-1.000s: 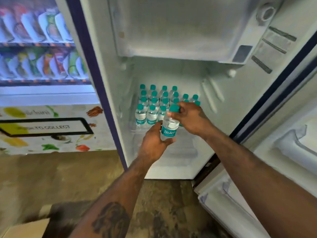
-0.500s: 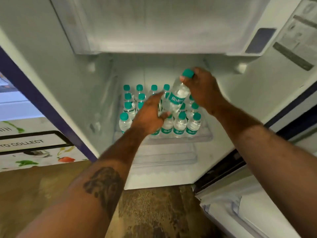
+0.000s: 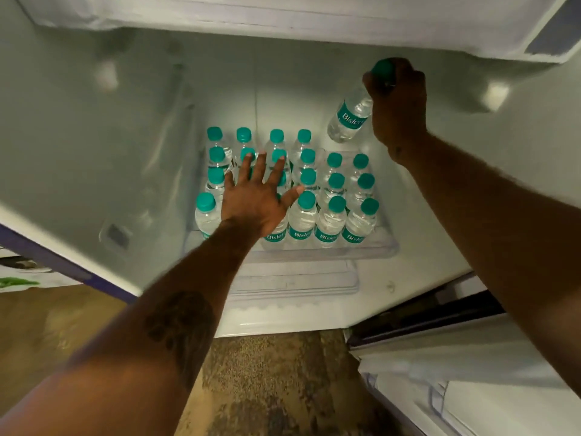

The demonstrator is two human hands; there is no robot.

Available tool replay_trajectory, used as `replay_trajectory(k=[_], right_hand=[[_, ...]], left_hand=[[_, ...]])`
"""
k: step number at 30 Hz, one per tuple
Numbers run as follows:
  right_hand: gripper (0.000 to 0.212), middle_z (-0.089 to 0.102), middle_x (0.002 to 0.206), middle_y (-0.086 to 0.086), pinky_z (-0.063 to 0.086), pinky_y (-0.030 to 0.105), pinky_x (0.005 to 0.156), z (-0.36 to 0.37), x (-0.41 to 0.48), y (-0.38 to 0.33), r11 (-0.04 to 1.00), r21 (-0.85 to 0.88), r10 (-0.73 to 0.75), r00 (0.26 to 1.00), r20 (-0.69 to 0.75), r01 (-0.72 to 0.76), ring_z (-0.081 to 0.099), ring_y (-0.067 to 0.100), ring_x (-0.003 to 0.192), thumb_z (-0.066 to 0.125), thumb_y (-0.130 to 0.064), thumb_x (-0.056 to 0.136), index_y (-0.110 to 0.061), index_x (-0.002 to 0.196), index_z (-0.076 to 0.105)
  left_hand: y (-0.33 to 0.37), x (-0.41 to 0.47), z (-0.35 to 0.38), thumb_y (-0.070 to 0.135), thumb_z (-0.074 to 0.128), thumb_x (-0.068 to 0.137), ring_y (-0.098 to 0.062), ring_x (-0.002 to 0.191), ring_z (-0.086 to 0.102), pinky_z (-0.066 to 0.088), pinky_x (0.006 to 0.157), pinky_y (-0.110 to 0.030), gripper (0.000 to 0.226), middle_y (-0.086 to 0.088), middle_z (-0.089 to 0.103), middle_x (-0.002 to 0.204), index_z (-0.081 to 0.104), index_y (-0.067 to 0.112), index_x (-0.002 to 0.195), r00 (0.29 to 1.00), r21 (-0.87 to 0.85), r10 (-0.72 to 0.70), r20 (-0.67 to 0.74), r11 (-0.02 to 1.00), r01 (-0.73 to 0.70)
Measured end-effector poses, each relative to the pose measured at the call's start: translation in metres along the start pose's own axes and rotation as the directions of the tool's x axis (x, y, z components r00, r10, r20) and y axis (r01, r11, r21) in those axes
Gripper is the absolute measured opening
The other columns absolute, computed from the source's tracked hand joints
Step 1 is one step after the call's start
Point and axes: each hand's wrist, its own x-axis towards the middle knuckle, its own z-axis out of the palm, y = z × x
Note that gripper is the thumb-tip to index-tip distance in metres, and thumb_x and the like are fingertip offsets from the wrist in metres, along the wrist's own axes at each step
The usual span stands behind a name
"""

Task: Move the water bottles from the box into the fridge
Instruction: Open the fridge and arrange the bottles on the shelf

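Several small clear water bottles (image 3: 301, 215) with teal caps and teal labels stand in rows on the clear fridge shelf (image 3: 388, 247). My right hand (image 3: 397, 102) grips one more water bottle (image 3: 350, 119) by its teal cap, tilted in the air above the back right of the shelf. My left hand (image 3: 256, 196) hovers flat with fingers spread over the caps of the left rows, holding nothing. The box is out of view.
The freezer compartment (image 3: 283, 14) hangs low over the shelf. A clear drawer (image 3: 292, 281) sits under the shelf. The open fridge door (image 3: 471, 372) is at the lower right. Brown mottled floor (image 3: 276, 388) lies below.
My left hand let go of the bottle and spread open over the rows. My right hand carried the bottle up and to the back right. The camera moved closer into the fridge.
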Motion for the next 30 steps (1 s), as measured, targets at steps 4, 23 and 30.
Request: replay_trajectory(k=[4, 23, 30], right_hand=[[0.043, 0.051, 0.128, 0.018, 0.028, 0.000, 0.074, 0.021, 0.019, 0.020, 0.994, -0.102, -0.018, 0.995, 0.101, 0.028, 0.051, 0.025, 0.113, 0.055, -0.033, 0.097, -0.006, 0.131, 0.051], [0.040, 0.056, 0.125, 0.014, 0.036, 0.021, 0.080, 0.089, 0.006, 0.069, 0.955, -0.297, 0.154, 0.868, 0.473, -0.008, 0.057, 0.026, 0.110, 0.060, -0.028, 0.094, -0.003, 0.125, 0.056], [0.043, 0.059, 0.125, 0.013, 0.041, 0.027, 0.093, 0.089, 0.006, 0.060, 0.891, -0.454, 0.228, 0.831, 0.508, 0.033, 0.057, 0.027, 0.112, 0.061, -0.030, 0.094, -0.002, 0.126, 0.054]], left_hand=[[-0.001, -0.001, 0.007, 0.077, 0.001, 0.089, -0.028, 0.151, -0.009, 0.002, 0.120, -0.057, 0.077, 0.000, -0.006, 0.165, -0.004, 0.038, 0.155, 1.000, 0.014, 0.006, -0.025, 1.000, -0.005], [-0.003, 0.002, 0.012, 0.077, -0.002, 0.088, -0.027, 0.151, -0.007, 0.001, 0.120, -0.056, 0.078, 0.001, -0.006, 0.165, -0.004, 0.039, 0.155, 0.998, 0.044, 0.005, -0.067, 0.999, -0.003], [-0.003, 0.003, 0.012, 0.077, -0.003, 0.087, -0.026, 0.151, -0.008, 0.000, 0.120, -0.056, 0.078, 0.002, -0.007, 0.164, -0.005, 0.040, 0.155, 0.998, 0.059, 0.000, -0.060, 0.998, 0.003]])
